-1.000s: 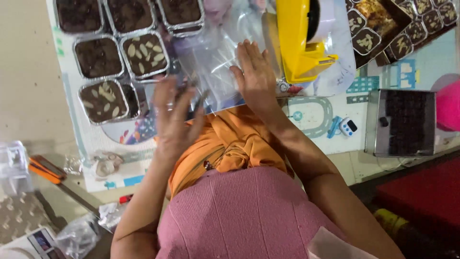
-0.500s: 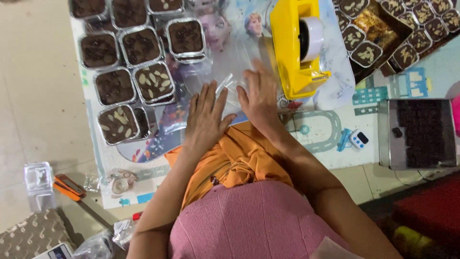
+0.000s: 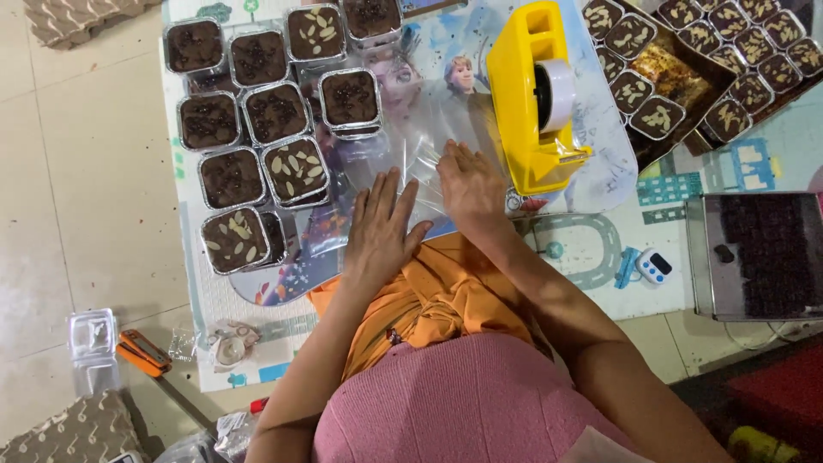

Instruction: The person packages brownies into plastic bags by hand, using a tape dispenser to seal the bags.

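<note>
Both hands lie open, palms down, on a clear bag [image 3: 403, 146] spread flat on the mat [image 3: 591, 249]: left hand [image 3: 381, 227], right hand [image 3: 467, 184]. The bag's long axis runs away from the person, between brownie tins [image 3: 296, 167] and a yellow tape dispenser [image 3: 536, 99].

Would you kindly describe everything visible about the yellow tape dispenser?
The yellow tape dispenser looks like moulded plastic, a chunky body with rectangular openings at its far end. A roll of pale tape sits upright in its middle. It lies on the printed play mat, just beyond the right hand, whose fingertips rest on clear plastic film beside it.
</note>
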